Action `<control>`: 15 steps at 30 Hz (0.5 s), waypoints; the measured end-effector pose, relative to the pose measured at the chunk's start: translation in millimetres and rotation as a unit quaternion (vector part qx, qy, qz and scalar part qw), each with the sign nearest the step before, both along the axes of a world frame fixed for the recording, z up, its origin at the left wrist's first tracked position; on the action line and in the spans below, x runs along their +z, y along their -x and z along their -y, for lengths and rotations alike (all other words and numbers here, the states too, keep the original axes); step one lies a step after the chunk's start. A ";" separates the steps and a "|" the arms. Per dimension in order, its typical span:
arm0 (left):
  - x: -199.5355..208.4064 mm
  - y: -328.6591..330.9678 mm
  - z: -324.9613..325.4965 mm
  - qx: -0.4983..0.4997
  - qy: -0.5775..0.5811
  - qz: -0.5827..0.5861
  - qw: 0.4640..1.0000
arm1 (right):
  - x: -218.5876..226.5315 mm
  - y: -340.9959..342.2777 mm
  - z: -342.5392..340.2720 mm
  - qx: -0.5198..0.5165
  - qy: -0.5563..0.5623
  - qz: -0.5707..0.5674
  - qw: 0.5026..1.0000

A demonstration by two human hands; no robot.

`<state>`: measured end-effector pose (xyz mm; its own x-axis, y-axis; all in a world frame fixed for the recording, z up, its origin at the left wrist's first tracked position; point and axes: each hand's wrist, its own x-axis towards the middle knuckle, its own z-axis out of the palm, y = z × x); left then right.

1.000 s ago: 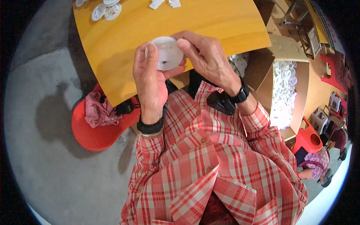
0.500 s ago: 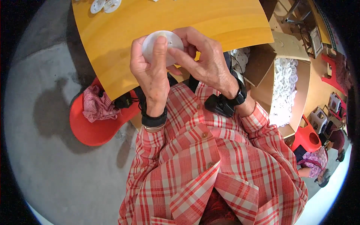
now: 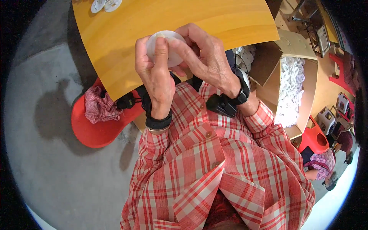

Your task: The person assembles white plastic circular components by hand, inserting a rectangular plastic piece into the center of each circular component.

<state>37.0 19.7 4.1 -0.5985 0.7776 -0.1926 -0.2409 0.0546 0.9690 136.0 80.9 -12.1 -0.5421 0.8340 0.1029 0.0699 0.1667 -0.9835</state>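
A round white plastic disc [image 3: 175,58] is held up over the near edge of the yellow table [image 3: 214,19]. My left hand [image 3: 158,73] grips its left side, thumb laid across the face and fingers behind. My right hand [image 3: 205,57] is closed at the disc's right side, with its thumb or a fingertip pressed on the face near the left thumb. The fingers behind the disc are partly hidden. Two more white discs [image 3: 112,4] lie at the table's far left.
Right of me stands an open cardboard box [image 3: 268,97] filled with white plastic parts [image 3: 290,90]. More white parts [image 3: 245,57] sit beside its flap. At left, a red stool [image 3: 90,134] bears a checked cloth [image 3: 99,107]. Another person [image 3: 322,165] is at the far right.
My right thumb or fingertip has moved left and up over the disc's face, toward my left thumb. The disc stays in both hands.
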 end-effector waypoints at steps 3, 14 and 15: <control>2.6 -3.6 1.0 -0.003 0.025 -0.022 0.999 | -2.8 2.0 0.3 -0.022 -0.032 0.008 0.999; -5.3 9.2 0.3 -0.081 0.065 0.009 0.995 | -21.0 -2.0 -2.2 0.007 0.071 -0.028 0.997; -4.8 8.6 1.2 -0.077 0.035 0.031 0.996 | -26.7 -2.3 -2.1 -0.006 0.061 -0.049 0.997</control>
